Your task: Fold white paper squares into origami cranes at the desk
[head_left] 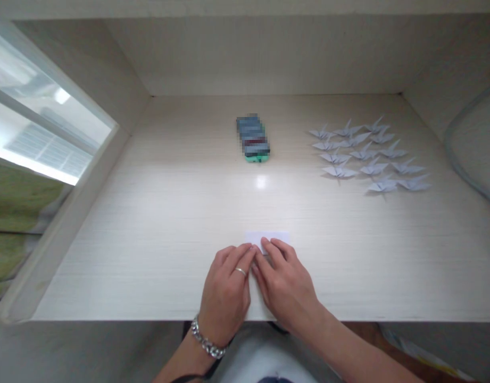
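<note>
A small sheet of white paper [277,236] lies near the front edge of the desk, its far edge straight and its near part covered by my fingers. My left hand [229,282], with a ring and a chain bracelet, has its fingers bent together at the paper's left side. From the right, my right hand [287,279] holds the paper against the desk, fingertips on its top surface. Both index fingers and thumbs come close together at the middle. How the paper is folded under the fingers cannot be seen.
Several white folded paper cranes [364,154] stand in rows at the back right. A blurred phone-like object with a green end [256,158] lies at the back middle of the pale desk [149,223]. A grey cable [454,154] hangs along the right wall; a window [49,106] is left.
</note>
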